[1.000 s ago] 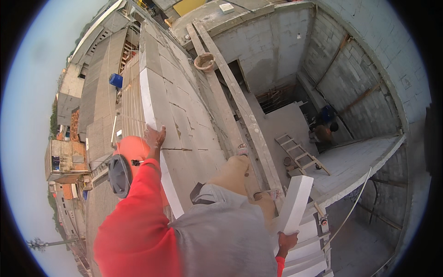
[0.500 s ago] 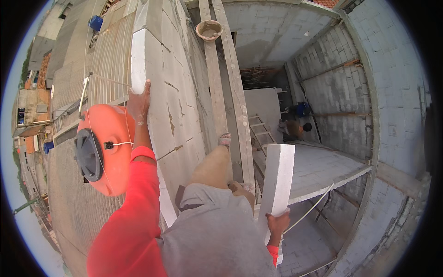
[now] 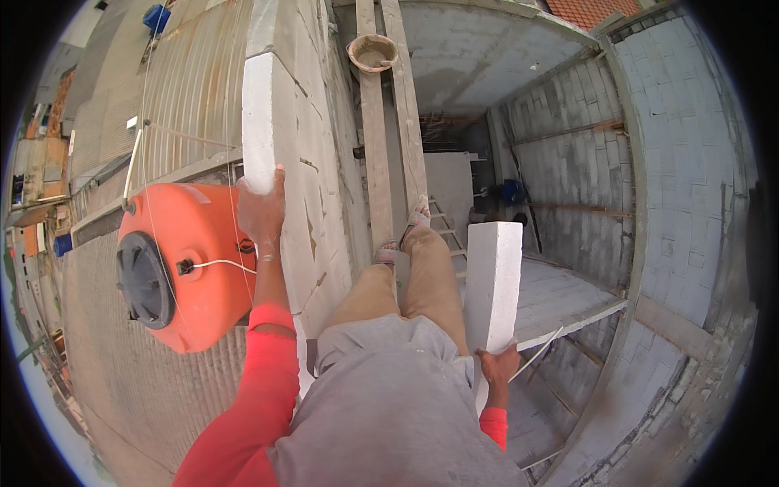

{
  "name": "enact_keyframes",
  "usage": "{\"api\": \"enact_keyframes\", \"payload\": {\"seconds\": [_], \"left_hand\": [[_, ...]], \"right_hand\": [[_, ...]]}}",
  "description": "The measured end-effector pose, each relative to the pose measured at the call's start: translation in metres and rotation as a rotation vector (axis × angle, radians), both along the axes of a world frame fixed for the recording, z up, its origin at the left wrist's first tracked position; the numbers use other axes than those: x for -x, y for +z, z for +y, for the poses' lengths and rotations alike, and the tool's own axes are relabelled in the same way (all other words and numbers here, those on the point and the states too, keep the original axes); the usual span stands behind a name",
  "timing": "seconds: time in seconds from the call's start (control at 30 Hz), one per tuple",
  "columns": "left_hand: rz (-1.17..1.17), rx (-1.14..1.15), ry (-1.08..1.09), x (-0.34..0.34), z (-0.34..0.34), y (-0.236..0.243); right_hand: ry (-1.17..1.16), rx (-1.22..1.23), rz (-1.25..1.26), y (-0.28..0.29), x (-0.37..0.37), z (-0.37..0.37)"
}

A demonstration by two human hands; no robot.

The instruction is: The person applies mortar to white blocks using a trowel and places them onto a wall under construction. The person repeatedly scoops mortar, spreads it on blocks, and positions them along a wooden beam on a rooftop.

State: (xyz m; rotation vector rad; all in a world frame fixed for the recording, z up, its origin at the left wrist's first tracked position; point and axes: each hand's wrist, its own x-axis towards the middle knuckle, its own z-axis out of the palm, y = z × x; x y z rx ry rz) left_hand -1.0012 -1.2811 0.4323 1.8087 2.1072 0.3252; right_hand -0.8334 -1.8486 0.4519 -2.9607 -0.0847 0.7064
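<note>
My left hand [image 3: 261,213] spans the top of the light grey block wall [image 3: 312,191], a finger along its inner face; its other fingers are partly hidden. Just ahead of it, a white block [image 3: 260,122] forms the wall's top edge. At my right side, my right hand [image 3: 497,365] grips a long white block [image 3: 492,284] near its lower end, holding it upright beside my hip. My sandalled feet are on narrow wooden planks [image 3: 375,146] alongside the wall.
A mortar bowl [image 3: 373,53] sits farther along the planks. Left of the wall is an orange water tank [image 3: 213,284] with a black lid, above corrugated roofing. Right of the planks is a deep drop, with a ladder [image 3: 445,227] and a partly hidden person [image 3: 491,216] below.
My right foot has stepped forward along the planks. The block in my right hand has shifted slightly, and my left hand stays on the wall top.
</note>
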Motion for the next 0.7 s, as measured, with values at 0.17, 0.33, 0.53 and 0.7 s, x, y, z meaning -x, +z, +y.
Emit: {"api": "enact_keyframes", "payload": {"seconds": [0.17,0.33,0.53,0.7], "left_hand": [[0.014,0.048,0.037,-0.006,0.003,0.005],[-0.068,0.001,0.175,-0.022,0.027,0.003],[0.066,-0.002,0.265,-0.072,0.096,-0.013],[0.2,0.034,0.372,-0.088,0.106,-0.01]], "right_hand": [[0.001,0.076,0.053,-0.023,-0.033,0.037],[0.025,0.101,0.126,-0.042,-0.08,0.078],[0.084,0.141,0.165,-0.052,-0.148,0.127],[0.109,0.147,0.169,-0.042,-0.205,0.18]]}}
